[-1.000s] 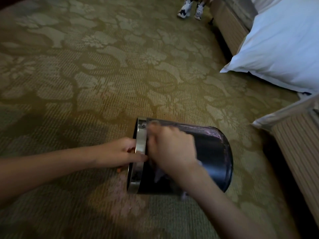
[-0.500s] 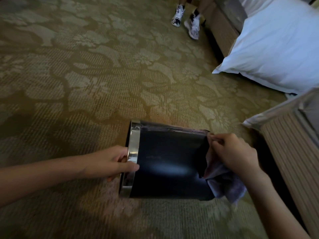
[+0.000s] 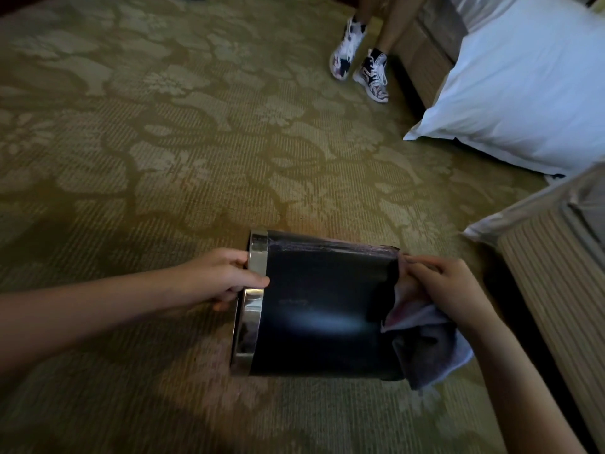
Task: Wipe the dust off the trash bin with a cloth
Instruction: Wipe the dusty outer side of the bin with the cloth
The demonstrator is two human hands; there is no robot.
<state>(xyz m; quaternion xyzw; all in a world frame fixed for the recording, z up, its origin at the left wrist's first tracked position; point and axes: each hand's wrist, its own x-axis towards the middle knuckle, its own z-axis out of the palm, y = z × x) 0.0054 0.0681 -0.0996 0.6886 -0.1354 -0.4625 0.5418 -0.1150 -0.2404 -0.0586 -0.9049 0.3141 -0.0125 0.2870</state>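
Observation:
A black trash bin (image 3: 320,306) with a shiny metal rim lies on its side on the carpet, its opening facing left. My left hand (image 3: 222,280) grips the metal rim, thumb on the outside. At the bin's bottom end on the right, my right hand (image 3: 448,290) holds a greyish cloth (image 3: 425,348), which hangs bunched below the hand against the bin's base.
Patterned green carpet (image 3: 196,142) covers the floor. A white pillow (image 3: 523,99) lies on the floor at the upper right beside a bed base. A striped bed base (image 3: 556,290) stands close on the right. Another person's sneakered feet (image 3: 360,60) stand at the top.
My right hand swept the cloth from the rim end along the bin's side to its bottom end. The left hand kept its grip on the rim. The view tilted, showing more of the far feet.

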